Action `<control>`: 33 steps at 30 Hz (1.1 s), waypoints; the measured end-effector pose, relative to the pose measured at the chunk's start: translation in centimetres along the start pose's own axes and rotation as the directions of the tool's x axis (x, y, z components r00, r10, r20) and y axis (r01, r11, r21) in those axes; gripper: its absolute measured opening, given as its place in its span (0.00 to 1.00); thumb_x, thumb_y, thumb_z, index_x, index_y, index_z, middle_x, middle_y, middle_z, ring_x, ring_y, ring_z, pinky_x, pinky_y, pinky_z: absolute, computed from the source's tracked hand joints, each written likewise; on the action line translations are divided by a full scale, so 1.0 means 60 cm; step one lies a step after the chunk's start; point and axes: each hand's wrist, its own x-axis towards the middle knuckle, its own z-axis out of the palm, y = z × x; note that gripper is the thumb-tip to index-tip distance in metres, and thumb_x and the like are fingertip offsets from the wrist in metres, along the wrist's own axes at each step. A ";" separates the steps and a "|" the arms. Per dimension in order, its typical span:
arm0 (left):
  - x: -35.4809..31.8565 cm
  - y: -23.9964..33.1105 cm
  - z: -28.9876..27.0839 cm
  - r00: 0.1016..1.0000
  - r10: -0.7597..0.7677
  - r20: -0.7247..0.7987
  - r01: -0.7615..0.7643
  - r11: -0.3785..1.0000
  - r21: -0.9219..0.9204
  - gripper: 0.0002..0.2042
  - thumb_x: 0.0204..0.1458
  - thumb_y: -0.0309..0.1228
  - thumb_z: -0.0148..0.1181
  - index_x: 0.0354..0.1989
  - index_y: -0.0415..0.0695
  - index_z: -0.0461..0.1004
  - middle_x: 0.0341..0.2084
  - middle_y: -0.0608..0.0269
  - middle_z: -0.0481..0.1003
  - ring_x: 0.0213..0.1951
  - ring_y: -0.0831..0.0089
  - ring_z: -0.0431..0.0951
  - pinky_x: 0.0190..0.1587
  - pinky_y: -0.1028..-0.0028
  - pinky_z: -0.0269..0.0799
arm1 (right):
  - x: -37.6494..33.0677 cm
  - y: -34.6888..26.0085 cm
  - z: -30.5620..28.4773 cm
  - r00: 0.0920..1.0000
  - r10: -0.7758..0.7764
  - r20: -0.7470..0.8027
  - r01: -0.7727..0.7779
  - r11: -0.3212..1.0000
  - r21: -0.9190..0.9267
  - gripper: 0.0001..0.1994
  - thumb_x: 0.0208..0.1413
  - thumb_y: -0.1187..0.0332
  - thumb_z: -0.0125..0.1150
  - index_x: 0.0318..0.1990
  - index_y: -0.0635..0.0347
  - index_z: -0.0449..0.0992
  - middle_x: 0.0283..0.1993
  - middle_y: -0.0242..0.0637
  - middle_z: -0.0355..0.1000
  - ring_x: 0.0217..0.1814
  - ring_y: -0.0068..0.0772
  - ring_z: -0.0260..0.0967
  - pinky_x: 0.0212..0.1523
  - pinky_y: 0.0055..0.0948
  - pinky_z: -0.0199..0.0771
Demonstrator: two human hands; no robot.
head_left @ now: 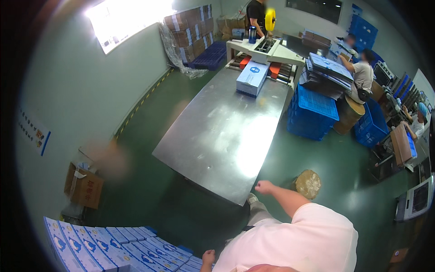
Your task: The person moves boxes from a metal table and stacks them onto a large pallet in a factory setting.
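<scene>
My right hand [264, 187] hangs beside the near right corner of the metal table [204, 131], its fingers curled in and nothing visible in them. Low in the view, my left hand [208, 257] is loosely closed next to rows of blue-and-white cartons [113, 249]; I see nothing held in it. At the table's far end, a single blue-and-white carton [253, 77] lies where the table meets a carton sealing machine [281, 53], out of reach of both hands. A yellow tape roll [270, 19] stands on top of that machine.
A round stool [308, 183] stands right of the table. Blue plastic crates [312, 113] carry a pile of flat cartons [328, 72]. Co-workers sit at the right; a person [256, 17] stands behind the machine. An open brown box [86, 188] sits by the left wall.
</scene>
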 end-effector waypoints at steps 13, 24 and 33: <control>-0.034 0.256 0.156 0.968 -0.252 -0.015 0.244 0.949 -0.197 0.17 0.51 0.41 0.57 0.39 0.38 0.78 0.24 0.61 0.77 0.28 0.74 0.76 0.34 0.74 0.70 | 0.527 -0.009 -0.446 0.853 -0.158 -0.497 0.121 0.987 -0.106 0.23 0.51 0.63 0.52 0.55 0.62 0.67 0.54 0.52 0.67 0.55 0.53 0.66 0.53 0.43 0.69; -0.083 0.385 0.196 0.930 -0.336 -0.147 0.307 0.933 -0.187 0.19 0.52 0.41 0.59 0.45 0.38 0.76 0.37 0.55 0.78 0.40 0.69 0.78 0.45 0.72 0.71 | 0.754 -0.101 -0.571 0.821 -0.193 -0.538 -0.034 0.923 -0.384 0.42 0.43 0.56 0.58 0.66 0.62 0.49 0.71 0.45 0.44 0.75 0.43 0.38 0.69 0.53 0.37; -0.013 0.466 0.192 0.973 -0.170 -0.156 0.168 0.985 -0.028 0.20 0.53 0.43 0.57 0.46 0.39 0.75 0.40 0.52 0.78 0.43 0.62 0.78 0.47 0.69 0.71 | 0.612 -0.063 -0.468 0.665 -0.392 -0.636 0.185 0.911 -0.368 0.42 0.37 0.60 0.61 0.62 0.71 0.54 0.66 0.52 0.52 0.70 0.51 0.45 0.67 0.58 0.39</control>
